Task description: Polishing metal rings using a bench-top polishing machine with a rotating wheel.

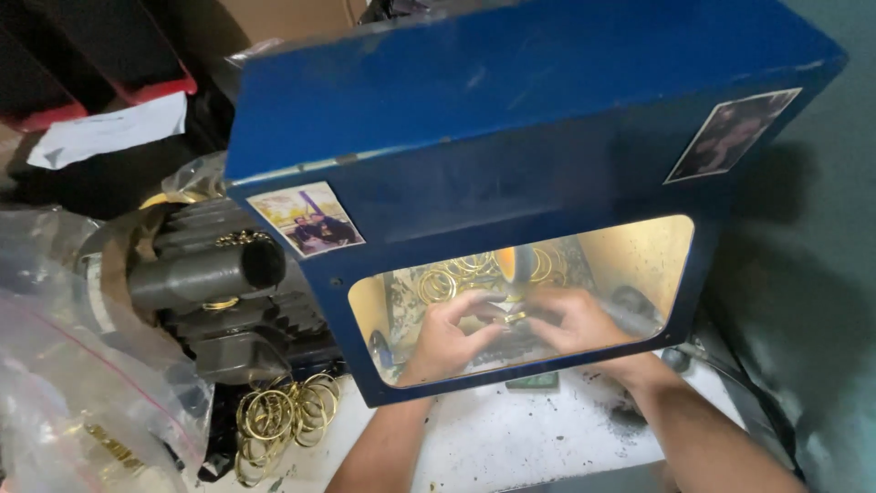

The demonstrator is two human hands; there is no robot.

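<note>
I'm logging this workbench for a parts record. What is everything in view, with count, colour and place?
hood: one, blue, centre, lit window in front
photo stickers: two, on the hood's front
spinning wheel: one, blurred, inside the hood
small ring: one, gold, between both hands
loose rings: many, gold, lower left; more inside the hood
motor: one, dark grey, left of the hood
plastic bags: clear, far left
paper: white, upper left
left hand: grip on the small ring
right hand: grip on the small ring
</note>
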